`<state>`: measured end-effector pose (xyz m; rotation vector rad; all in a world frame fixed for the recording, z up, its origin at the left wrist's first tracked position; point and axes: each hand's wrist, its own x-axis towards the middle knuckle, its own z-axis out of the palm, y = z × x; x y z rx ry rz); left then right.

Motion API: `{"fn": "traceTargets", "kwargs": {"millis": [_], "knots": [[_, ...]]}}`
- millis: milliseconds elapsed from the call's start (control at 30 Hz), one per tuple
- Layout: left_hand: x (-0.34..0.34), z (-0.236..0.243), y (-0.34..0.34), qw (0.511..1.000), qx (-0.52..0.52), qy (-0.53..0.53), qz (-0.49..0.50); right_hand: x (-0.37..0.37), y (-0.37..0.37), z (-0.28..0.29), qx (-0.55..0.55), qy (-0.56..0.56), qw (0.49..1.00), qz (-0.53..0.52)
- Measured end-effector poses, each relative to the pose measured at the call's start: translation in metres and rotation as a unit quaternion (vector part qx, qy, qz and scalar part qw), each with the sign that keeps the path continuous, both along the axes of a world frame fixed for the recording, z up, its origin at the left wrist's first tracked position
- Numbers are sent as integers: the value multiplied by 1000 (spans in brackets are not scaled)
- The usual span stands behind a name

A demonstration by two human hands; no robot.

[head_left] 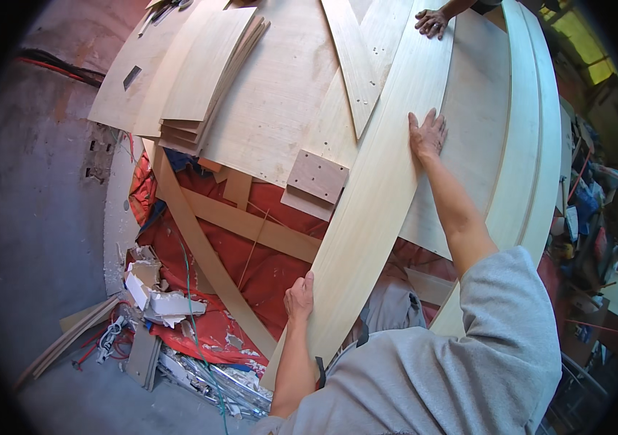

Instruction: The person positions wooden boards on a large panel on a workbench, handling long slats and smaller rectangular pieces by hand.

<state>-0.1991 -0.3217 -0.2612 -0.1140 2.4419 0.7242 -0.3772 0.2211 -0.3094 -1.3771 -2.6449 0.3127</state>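
A long pale wooden board (385, 163) runs from close to my body up to the far side of the worktop. Near its close end, my left hand (299, 297) is closed round the left edge. My right hand (428, 135) lies open near the right edge farther along, fingers spread on the surface. Another person's hand (432, 23) rests on the board's far end. To the left of the board, a pointed wooden strip (352, 65) with small holes lies at an angle. A small drilled wooden block (317, 176) sits beside the board's left edge.
Stacked thin panels (207, 65) lie at the far left of the plywood worktop (280, 87). Long strips (523, 138) line its right side. Below are crossed brown slats (207, 250), red sheeting (251, 279) and torn white scraps (160, 297). Clutter (591, 210) fills the right.
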Motion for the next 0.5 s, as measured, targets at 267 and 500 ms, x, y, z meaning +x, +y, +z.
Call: {"fn": "traceTargets", "kwargs": {"millis": [267,500], "knots": [[54,0,-68,998,-20,38,36,56,-79,1,10,38,999,18],[88,-7,-112,997,-50,32,51,92,-126,3,28,59,998,22]]}}
